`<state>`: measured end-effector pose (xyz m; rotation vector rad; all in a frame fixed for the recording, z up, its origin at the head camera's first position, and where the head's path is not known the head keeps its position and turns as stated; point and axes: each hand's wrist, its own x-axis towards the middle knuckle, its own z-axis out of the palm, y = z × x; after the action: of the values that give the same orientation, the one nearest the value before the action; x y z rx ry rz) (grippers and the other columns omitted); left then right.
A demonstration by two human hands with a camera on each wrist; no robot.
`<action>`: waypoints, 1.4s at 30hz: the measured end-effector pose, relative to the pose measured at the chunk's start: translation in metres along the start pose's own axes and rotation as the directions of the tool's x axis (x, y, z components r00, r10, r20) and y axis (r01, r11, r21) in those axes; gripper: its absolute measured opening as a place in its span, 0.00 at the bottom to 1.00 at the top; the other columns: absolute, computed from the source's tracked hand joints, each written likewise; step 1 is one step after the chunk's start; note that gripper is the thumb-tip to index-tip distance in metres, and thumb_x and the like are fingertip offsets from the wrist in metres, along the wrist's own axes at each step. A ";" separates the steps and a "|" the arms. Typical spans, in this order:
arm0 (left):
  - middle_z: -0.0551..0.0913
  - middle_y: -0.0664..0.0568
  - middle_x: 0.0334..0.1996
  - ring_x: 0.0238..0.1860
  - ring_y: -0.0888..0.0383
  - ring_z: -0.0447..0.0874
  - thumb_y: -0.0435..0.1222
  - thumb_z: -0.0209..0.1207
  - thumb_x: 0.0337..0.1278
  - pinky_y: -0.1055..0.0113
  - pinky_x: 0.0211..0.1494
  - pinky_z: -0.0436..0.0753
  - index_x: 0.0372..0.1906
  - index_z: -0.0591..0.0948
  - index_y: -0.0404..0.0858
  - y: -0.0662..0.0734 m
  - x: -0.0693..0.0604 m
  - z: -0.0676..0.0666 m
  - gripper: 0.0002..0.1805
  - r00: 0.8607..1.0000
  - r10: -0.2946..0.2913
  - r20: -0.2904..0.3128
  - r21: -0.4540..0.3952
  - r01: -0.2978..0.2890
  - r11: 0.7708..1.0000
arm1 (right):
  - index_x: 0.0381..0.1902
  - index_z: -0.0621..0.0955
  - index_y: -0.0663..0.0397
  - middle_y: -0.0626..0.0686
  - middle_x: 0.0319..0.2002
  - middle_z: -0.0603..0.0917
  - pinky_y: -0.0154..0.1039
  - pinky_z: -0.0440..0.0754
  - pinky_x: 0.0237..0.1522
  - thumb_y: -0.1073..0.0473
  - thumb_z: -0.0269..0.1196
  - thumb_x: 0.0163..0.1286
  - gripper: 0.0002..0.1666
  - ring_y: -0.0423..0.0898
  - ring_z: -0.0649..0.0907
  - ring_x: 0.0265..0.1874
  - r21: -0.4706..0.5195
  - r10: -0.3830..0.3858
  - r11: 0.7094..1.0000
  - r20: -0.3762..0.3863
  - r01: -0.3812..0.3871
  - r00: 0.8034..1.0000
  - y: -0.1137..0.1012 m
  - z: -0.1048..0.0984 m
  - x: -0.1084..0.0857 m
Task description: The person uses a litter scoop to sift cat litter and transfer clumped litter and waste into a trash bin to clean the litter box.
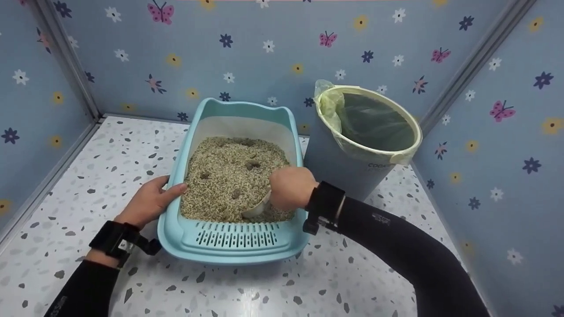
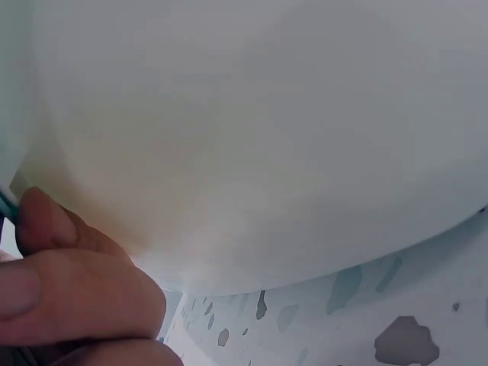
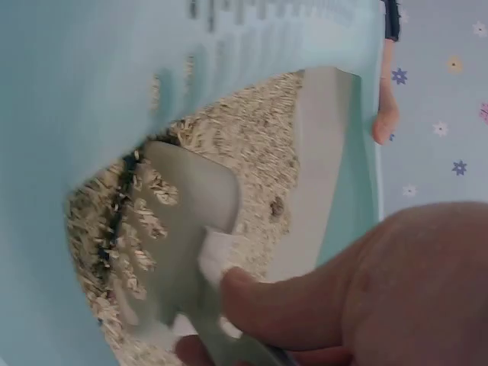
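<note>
Fingers of the person's right hand (image 1: 291,187) curl round the handle of a pale, slotted plastic scoop (image 1: 255,211), its blade dipped into tan granular litter (image 1: 220,165) near the front right of a light-blue plastic tray (image 1: 207,256) with a perforated front ledge. The left hand (image 1: 147,201) grips the tray's left rim, thumb on top. Beside the tray's right side stands a tall grey-blue bin (image 1: 341,171), lined with a translucent yellowish bag (image 1: 332,105).

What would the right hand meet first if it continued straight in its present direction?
The right hand would probably meet the litter, which its scoop touches; exact height is unclear.
</note>
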<state>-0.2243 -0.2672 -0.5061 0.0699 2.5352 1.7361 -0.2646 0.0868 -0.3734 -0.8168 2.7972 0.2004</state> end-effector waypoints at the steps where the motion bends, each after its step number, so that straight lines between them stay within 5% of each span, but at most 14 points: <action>1: 0.88 0.33 0.48 0.35 0.55 0.91 0.50 0.61 0.85 0.63 0.39 0.92 0.78 0.69 0.22 0.000 0.000 0.000 0.39 1.000 0.004 0.000 -0.004 -0.004 1.000 | 0.19 0.65 0.42 0.46 0.22 0.68 0.49 0.76 0.22 0.64 0.63 0.68 0.23 0.46 0.72 0.21 0.014 0.004 1.000 0.001 -0.004 1.000 -0.002 0.004 0.002; 7: 0.87 0.34 0.48 0.35 0.56 0.90 0.51 0.61 0.85 0.63 0.40 0.91 0.78 0.69 0.22 0.000 0.001 0.002 0.40 1.000 0.003 -0.002 0.005 -0.003 1.000 | 0.20 0.67 0.42 0.45 0.21 0.65 0.43 0.73 0.20 0.66 0.61 0.70 0.22 0.45 0.69 0.20 0.094 -0.006 0.996 0.054 0.001 0.999 -0.008 0.022 0.016; 16: 0.87 0.35 0.48 0.35 0.56 0.91 0.52 0.62 0.84 0.64 0.40 0.91 0.78 0.70 0.22 -0.001 0.000 -0.003 0.40 1.000 -0.007 -0.013 0.031 0.007 1.000 | 0.19 0.62 0.43 0.44 0.20 0.53 0.42 0.56 0.26 0.64 0.60 0.79 0.28 0.44 0.54 0.20 0.134 -0.075 0.989 0.125 0.058 0.989 -0.009 0.012 0.041; 26: 0.87 0.36 0.46 0.35 0.54 0.90 0.52 0.62 0.84 0.63 0.40 0.91 0.76 0.71 0.22 0.001 -0.001 -0.001 0.39 1.000 -0.007 -0.010 0.020 0.007 1.000 | 0.19 0.65 0.44 0.44 0.17 0.55 0.40 0.59 0.28 0.53 0.60 0.87 0.31 0.42 0.56 0.17 0.249 -0.116 0.965 0.125 0.082 0.985 -0.016 0.027 0.075; 42: 0.86 0.38 0.42 0.32 0.55 0.89 0.49 0.61 0.85 0.63 0.37 0.90 0.74 0.72 0.21 -0.001 0.001 0.001 0.36 1.000 0.008 -0.006 0.001 -0.008 1.000 | 0.22 0.68 0.45 0.46 0.20 0.62 0.40 0.67 0.35 0.52 0.56 0.91 0.29 0.44 0.64 0.20 0.326 -0.193 0.938 0.206 0.119 0.959 -0.018 0.046 0.105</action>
<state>-0.2255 -0.2670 -0.5076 0.0750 2.5437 1.7404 -0.3331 0.0263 -0.4451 -0.8686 2.4415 -0.1586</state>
